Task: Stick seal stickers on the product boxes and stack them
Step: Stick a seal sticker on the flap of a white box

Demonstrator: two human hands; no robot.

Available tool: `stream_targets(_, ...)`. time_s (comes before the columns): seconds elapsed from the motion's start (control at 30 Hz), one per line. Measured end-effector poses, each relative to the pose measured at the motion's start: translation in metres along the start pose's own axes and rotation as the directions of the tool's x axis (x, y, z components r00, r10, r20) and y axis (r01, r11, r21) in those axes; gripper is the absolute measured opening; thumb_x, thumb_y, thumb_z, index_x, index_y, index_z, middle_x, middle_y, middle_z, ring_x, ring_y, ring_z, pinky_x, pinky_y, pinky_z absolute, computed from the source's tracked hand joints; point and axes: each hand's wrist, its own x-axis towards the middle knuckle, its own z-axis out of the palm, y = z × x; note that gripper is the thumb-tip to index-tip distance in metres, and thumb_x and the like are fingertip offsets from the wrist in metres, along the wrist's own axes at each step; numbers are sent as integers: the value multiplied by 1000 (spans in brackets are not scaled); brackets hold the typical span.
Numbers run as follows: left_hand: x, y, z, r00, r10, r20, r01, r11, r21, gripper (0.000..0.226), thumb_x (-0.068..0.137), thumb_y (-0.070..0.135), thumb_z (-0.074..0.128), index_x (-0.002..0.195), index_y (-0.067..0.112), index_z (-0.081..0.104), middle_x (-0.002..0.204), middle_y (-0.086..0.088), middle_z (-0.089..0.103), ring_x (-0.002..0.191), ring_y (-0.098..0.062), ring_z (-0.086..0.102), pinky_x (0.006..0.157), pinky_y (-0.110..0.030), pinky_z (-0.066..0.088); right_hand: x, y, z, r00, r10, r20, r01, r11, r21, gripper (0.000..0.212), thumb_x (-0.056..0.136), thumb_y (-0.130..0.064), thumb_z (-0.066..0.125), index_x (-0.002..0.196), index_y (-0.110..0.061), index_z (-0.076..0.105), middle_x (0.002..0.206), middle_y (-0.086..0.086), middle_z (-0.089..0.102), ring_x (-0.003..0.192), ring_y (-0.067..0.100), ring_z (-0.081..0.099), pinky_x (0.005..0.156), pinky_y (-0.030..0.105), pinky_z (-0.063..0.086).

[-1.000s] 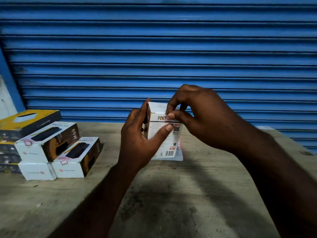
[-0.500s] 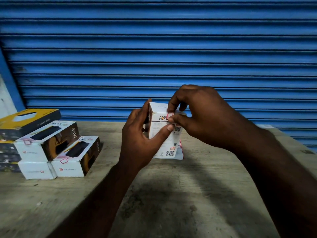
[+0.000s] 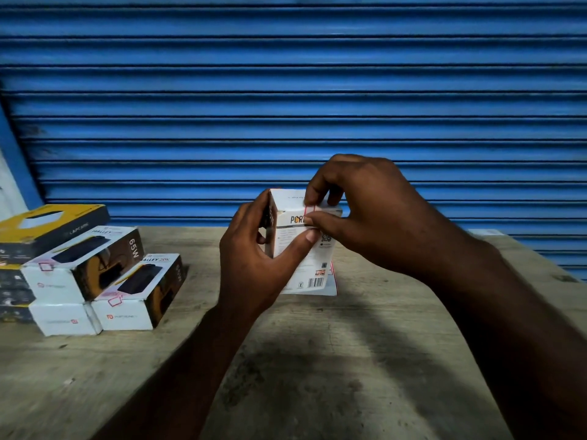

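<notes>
A white product box (image 3: 305, 262) stands upright above the wooden table, held in mid-air. My left hand (image 3: 254, 265) grips its left side, thumb across the printed front. My right hand (image 3: 359, 211) pinches the box's top front edge, where a small red-edged seal sticker (image 3: 309, 210) lies over the flap seam, thumb and fingers pressing on it. A white sheet with red marks (image 3: 332, 285) lies on the table just behind the box, mostly hidden. A stack of product boxes (image 3: 95, 274) sits at the left of the table.
The worn wooden table (image 3: 317, 360) spreads in front of me. A blue roller shutter (image 3: 286, 90) closes off the back. In the left stack, a yellow-and-black box (image 3: 47, 223) lies on top at the far left edge, with darker boxes under it.
My right thumb and fingers have shifted along the box's top edge, and the red-edged sticker now shows over the flap seam. The box and my left hand have barely moved.
</notes>
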Motion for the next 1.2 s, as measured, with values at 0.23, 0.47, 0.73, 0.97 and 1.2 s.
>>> stream_targets(0.23, 3, -3, -2, 1000, 5, -8, -5, 1000, 6, 63, 75, 54, 71, 126, 18, 62, 106, 5, 64, 93, -11, 62, 72, -24, 49, 0, 0, 2, 999, 47, -13, -46, 994, 102, 21, 82, -28, 75, 97, -29, 61, 95, -14, 60, 84, 0, 52, 73, 6, 36)
stream_targets(0.47, -2, -2, 5, 1000, 11, 17, -10, 999, -32, 57, 75, 54, 72, 124, 28, 59, 106, 8, 63, 94, -16, 63, 73, -41, 54, -4, 10, 0, 997, 77, 22, -80, 954, 289, 36, 72, -33, 84, 101, -29, 65, 92, -14, 64, 88, 5, 60, 80, 31, 52)
stream_targets(0.73, -1, 1, 5, 1000, 25, -17, -26, 999, -44, 54, 75, 55, 74, 123, 40, 55, 105, 16, 61, 93, -17, 64, 74, -46, 54, -5, 30, -3, 984, 110, 140, -175, 739, 651, 39, 73, -15, 85, 107, -17, 67, 102, 2, 69, 95, 15, 63, 88, 41, 58)
stream_targets(0.97, -5, -4, 7, 1000, 22, 5, -22, 998, -59, 58, 76, 52, 75, 127, 32, 57, 110, 10, 62, 98, -20, 64, 77, -49, 54, -4, 36, 14, 983, 156, 93, -179, 752, 635, 41, 75, -23, 84, 111, -26, 64, 112, -11, 65, 109, 5, 59, 88, 42, 58)
stream_targets(1.2, -4, -2, 5, 1000, 26, 15, -26, 999, -35, 63, 75, 55, 73, 131, 29, 55, 111, 9, 60, 100, -14, 63, 78, -41, 55, -5, 41, 25, 948, 205, 242, -313, 485, 816, 49, 81, -13, 77, 125, -18, 56, 127, -1, 64, 117, 12, 62, 99, 38, 53)
